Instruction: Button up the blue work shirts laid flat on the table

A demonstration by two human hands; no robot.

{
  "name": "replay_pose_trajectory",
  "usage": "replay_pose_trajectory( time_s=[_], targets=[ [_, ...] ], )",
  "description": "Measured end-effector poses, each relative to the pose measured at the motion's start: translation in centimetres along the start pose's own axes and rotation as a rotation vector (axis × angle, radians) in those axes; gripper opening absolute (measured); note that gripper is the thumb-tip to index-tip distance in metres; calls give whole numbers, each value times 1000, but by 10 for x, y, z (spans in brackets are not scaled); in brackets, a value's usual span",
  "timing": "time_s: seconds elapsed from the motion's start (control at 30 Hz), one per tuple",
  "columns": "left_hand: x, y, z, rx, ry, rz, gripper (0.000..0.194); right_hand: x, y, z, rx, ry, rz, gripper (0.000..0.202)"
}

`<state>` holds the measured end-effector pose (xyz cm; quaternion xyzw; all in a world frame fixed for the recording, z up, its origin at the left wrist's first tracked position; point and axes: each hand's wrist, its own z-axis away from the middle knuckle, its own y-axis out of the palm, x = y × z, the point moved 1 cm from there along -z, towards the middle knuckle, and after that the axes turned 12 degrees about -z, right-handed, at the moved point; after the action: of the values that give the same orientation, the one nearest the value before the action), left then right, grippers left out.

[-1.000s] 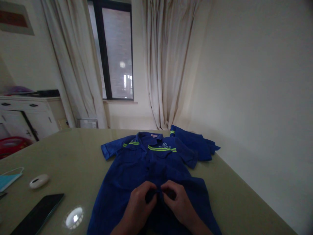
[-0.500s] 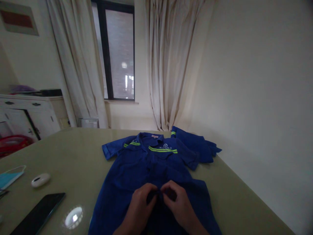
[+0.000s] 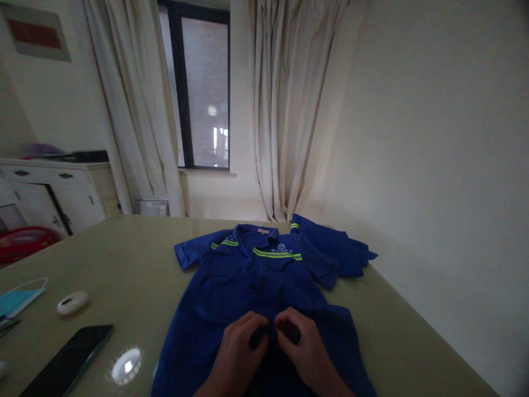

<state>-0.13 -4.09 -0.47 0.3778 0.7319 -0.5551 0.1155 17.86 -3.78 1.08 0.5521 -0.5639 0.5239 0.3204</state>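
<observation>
A blue short-sleeved work shirt (image 3: 223,292) lies front side up on the table, its collar at the far end. Yellow-green reflective stripes and a pale logo run across its chest. Low on the shirt's front, near the middle, my left hand (image 3: 243,344) pinches the fabric between thumb and fingers. Close beside it, my right hand (image 3: 300,342) pinches the fabric too, the fingertips of both hands almost meeting. Whether a button sits between the fingertips is too dark to tell.
Behind the shirt's right sleeve lies a folded blue garment (image 3: 330,245). On the left of the table (image 3: 136,264) are a black phone (image 3: 66,361), a white oval object (image 3: 73,303), a round shiny object (image 3: 126,365) and a blue face mask (image 3: 19,300). A wall borders the right side.
Both hands keep their pinch at nearly the same place on the shirt, fingertips shifting only slightly. The whole view has moved a little to the right.
</observation>
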Motion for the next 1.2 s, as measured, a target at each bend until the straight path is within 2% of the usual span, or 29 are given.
replay_pose_trajectory(
  time_s=[0.23, 0.43, 0.57, 0.7, 0.77, 1.07, 1.2],
  targets=[
    [4, 1, -3, 54, -28, 19, 29, -4, 3, -2, 34, -5, 84, 10],
    [-2, -4, -6, 97, -124, 110, 24, -14, 2, -2, 44, -38, 175, 14],
    [-2, -5, -6, 102, -164, 108, 16, -22, 1, 0, 74, -139, 304, 16],
    [-2, -3, -7, 108, -210, 198, 34, -30, 1, 2, 93, -276, 453, 14],
    [-1, -1, -9, 120, -235, 227, 37, -32, 2, 2, 103, -341, 530, 15],
    [14, 8, -12, 141, -310, 368, 18, -26, 5, 5, 76, -511, 694, 13],
    [17, 8, -11, 158, -345, 417, 19, -25, 7, 5, 27, -582, 724, 14]
  ],
)
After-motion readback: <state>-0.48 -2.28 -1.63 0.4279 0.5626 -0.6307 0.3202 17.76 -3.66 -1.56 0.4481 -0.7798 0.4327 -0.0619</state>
